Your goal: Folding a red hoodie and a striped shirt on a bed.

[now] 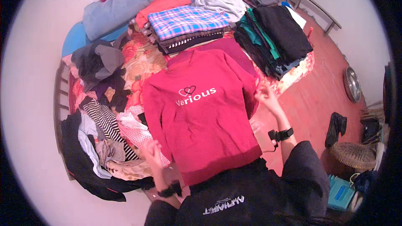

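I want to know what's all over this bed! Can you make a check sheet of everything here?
Surface: bed with a flowery cover, mostly hidden by clothes.
Job's things: red sweater spread flat, front up, white print on the chest.
Clutter: folded stacks behind it, plaid stack and dark stack; loose pile on the left.
Grippers: left hand at the sweater's left sleeve; right hand at its right edge; grip unclear. Black band on each wrist.
Cables: nothing seen.
Surroundings: red floor, metal bowl, woven basket, white walls.
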Action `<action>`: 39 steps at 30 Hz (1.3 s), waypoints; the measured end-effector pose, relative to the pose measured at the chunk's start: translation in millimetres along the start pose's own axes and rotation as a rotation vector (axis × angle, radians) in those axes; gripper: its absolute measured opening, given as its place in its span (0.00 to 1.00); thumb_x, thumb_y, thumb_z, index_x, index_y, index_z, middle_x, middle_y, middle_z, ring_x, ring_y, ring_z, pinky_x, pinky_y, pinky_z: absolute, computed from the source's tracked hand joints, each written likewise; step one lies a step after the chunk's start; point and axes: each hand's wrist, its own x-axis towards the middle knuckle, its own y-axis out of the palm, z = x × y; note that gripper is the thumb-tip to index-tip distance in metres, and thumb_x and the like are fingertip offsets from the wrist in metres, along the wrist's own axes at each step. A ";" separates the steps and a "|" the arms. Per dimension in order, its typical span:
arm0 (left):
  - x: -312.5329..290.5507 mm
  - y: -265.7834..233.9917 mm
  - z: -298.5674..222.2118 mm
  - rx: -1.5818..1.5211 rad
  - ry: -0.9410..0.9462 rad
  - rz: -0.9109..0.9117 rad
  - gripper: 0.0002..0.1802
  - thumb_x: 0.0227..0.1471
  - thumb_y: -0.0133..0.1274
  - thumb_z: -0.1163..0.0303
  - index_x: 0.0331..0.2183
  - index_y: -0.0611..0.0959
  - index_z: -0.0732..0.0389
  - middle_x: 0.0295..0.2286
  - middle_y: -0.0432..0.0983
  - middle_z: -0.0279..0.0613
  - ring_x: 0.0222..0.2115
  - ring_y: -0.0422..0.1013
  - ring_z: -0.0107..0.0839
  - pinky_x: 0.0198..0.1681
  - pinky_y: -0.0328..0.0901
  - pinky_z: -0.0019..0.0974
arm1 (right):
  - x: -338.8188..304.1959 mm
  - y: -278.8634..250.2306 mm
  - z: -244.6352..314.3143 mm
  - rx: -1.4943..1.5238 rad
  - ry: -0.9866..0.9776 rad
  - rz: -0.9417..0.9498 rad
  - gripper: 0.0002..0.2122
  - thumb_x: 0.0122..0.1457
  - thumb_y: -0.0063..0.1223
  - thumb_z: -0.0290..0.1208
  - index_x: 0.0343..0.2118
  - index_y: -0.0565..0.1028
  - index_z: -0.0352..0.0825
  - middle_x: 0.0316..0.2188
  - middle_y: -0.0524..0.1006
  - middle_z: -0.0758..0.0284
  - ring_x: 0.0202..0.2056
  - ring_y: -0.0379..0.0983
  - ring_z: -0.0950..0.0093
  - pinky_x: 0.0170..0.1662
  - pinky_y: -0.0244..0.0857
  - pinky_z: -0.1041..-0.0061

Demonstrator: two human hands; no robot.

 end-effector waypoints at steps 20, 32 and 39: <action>-22.5 37.3 -88.4 -0.129 0.100 0.270 0.09 0.55 0.43 0.79 0.39 0.73 0.66 0.30 0.74 0.42 0.29 0.71 0.27 0.36 0.66 0.28 | -7.6 -5.7 31.3 -0.295 -0.161 -0.441 0.08 0.57 0.47 0.33 0.36 0.69 0.34 0.29 0.76 0.52 0.35 0.73 0.53 0.35 0.65 0.60; -6.2 156.3 -160.4 -0.886 -0.391 1.009 0.27 0.58 0.38 0.50 0.49 0.69 0.63 0.44 0.69 0.48 0.44 0.68 0.37 0.47 0.64 0.40 | -39.9 18.4 264.0 -0.679 -0.536 -0.049 0.08 0.52 0.49 0.34 0.28 0.74 0.34 0.22 0.75 0.56 0.27 0.74 0.58 0.29 0.67 0.61; 18.3 166.4 -81.7 -0.777 -0.473 0.785 0.32 0.58 0.37 0.46 0.52 0.66 0.62 0.49 0.66 0.43 0.47 0.65 0.35 0.49 0.62 0.37 | -109.8 78.2 230.5 -0.433 -0.470 0.803 0.14 0.53 0.49 0.40 0.36 0.75 0.35 0.26 0.77 0.57 0.28 0.74 0.58 0.32 0.68 0.61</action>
